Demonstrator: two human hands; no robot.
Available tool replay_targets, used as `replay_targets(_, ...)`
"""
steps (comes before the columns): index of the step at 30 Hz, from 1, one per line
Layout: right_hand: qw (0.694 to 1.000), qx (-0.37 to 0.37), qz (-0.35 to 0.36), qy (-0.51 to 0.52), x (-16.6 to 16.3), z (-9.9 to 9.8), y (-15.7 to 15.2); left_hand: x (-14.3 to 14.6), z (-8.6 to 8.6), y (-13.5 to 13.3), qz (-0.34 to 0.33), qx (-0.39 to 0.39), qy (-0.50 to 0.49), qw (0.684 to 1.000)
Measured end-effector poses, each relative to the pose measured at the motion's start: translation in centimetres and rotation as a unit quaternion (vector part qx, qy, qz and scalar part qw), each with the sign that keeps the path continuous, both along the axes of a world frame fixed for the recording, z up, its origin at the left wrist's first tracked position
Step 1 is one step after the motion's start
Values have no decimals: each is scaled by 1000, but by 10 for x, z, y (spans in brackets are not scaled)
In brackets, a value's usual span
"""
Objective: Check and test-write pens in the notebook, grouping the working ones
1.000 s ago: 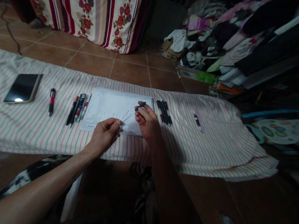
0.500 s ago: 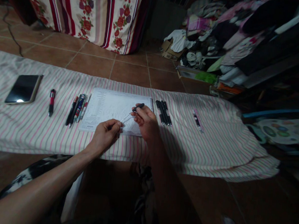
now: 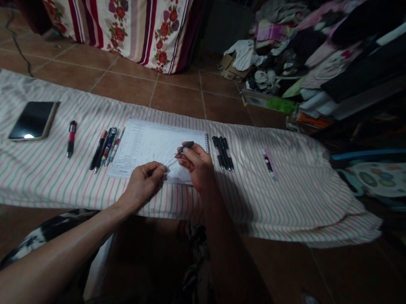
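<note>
My left hand (image 3: 144, 183) pinches the near end of a thin pale pen refill (image 3: 170, 161) over the lower edge of a spiral notebook (image 3: 148, 144). My right hand (image 3: 198, 166) pinches a short black pen barrel (image 3: 186, 146), and the refill's far tip meets the barrel's open end. Both hands hover just above the notebook page, on a low table under a pink-striped cloth (image 3: 290, 195).
Several pens (image 3: 106, 146) lie left of the notebook, a red-black pen (image 3: 71, 137) and a phone (image 3: 33, 120) farther left. Several black pens (image 3: 223, 152) and a pink pen (image 3: 268, 163) lie to the right. Tiled floor, a floral cloth and piled clothes lie beyond.
My right hand has brought the black barrel down and left to the refill's tip. The left hand has barely moved.
</note>
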State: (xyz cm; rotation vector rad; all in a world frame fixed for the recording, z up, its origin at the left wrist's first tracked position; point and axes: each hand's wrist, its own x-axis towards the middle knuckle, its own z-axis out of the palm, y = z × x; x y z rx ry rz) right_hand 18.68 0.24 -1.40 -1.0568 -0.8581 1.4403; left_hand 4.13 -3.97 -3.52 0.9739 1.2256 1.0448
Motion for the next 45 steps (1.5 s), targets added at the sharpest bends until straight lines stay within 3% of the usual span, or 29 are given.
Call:
replay_targets(13, 999, 5, 17, -37, -3, 2, -3, 1, 4, -1, 8, 7, -2, 1000)
replay_targets(45, 996, 28, 31, -75, 3, 2, -2, -1, -4, 0, -1, -10, -24, 1000)
